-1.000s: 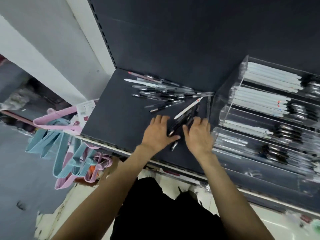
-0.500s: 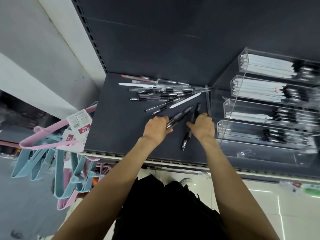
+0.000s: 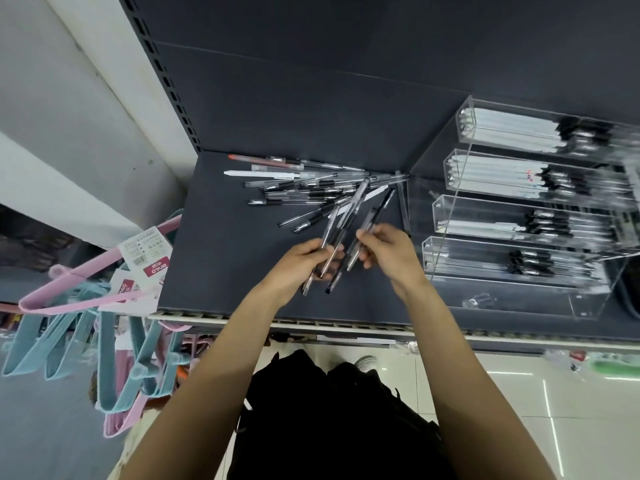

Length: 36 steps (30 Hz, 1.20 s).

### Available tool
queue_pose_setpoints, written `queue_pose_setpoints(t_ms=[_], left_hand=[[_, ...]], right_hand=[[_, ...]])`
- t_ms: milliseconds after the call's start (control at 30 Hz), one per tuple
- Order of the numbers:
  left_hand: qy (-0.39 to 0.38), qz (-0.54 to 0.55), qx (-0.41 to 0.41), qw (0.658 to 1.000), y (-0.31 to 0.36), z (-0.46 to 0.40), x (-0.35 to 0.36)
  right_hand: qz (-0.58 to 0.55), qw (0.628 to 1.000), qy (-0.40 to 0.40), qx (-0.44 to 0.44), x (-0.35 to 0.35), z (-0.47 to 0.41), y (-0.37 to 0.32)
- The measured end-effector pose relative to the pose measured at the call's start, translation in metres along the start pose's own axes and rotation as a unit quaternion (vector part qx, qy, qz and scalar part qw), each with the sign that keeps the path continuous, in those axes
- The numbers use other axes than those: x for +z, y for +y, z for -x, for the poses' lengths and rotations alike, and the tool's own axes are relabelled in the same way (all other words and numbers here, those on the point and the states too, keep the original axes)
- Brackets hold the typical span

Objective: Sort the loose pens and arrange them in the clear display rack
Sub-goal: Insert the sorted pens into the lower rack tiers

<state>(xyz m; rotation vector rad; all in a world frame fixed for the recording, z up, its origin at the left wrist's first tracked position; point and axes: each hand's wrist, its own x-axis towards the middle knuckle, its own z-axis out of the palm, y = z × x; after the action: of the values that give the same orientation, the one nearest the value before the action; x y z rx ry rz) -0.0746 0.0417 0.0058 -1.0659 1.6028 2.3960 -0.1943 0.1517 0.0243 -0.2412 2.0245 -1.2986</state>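
My left hand [image 3: 300, 262] grips a small bunch of clear black-ink pens [image 3: 341, 221], lifted above the dark shelf [image 3: 221, 265]. My right hand [image 3: 388, 251] pinches two more clear pens [image 3: 375, 216] just to the right of that bunch. A loose pile of pens [image 3: 304, 187], clear, white and one red-tipped, lies at the back of the shelf. The clear display rack [image 3: 519, 237] stands at the right, its stepped trays holding white and black pens laid sideways.
Pink and blue hangers [image 3: 90, 327] with price tags hang off the shelf's left front corner. The shelf's slotted front edge [image 3: 311, 323] runs below my wrists. A white pillar [image 3: 69, 98] stands at the left, and a tiled floor lies below.
Both hands have lifted off the shelf, each taking pens up with it. The pens now stand tilted between the hands instead of lying flat.
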Motion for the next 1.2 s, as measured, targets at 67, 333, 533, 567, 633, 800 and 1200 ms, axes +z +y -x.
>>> queue_pose_setpoints(t_ms=[67, 333, 533, 567, 633, 800, 1200], left_hand=[[-0.016, 0.014, 0.007, 1.0, -0.002, 0.01, 0.005], [-0.024, 0.01, 0.03, 0.999, -0.007, 0.034, 0.027], [-0.026, 0.039, 0.023, 0.999, -0.005, 0.045, 0.051], [-0.024, 0.048, 0.016, 0.998, -0.004, 0.047, 0.056], [-0.011, 0.056, 0.009, 0.998, -0.003, 0.05, 0.069], [0.061, 0.015, 0.071, 0.995, -0.011, 0.051, 0.118], [0.216, 0.203, 0.141, 0.945, -0.033, 0.054, 0.194]], right_hand=[[-0.049, 0.999, -0.012, -0.018, 0.002, 0.009, -0.006], [-0.035, 0.999, -0.005, -0.027, -0.009, 0.028, -0.01], [-0.053, 0.998, -0.022, -0.039, -0.03, 0.038, -0.008], [-0.049, 0.997, -0.031, -0.042, -0.034, 0.039, -0.006], [-0.039, 0.997, -0.054, -0.05, -0.042, 0.04, -0.003], [0.0, 0.989, -0.119, -0.082, -0.069, 0.035, -0.003], [0.082, 0.966, -0.162, -0.182, -0.137, 0.039, 0.003]])
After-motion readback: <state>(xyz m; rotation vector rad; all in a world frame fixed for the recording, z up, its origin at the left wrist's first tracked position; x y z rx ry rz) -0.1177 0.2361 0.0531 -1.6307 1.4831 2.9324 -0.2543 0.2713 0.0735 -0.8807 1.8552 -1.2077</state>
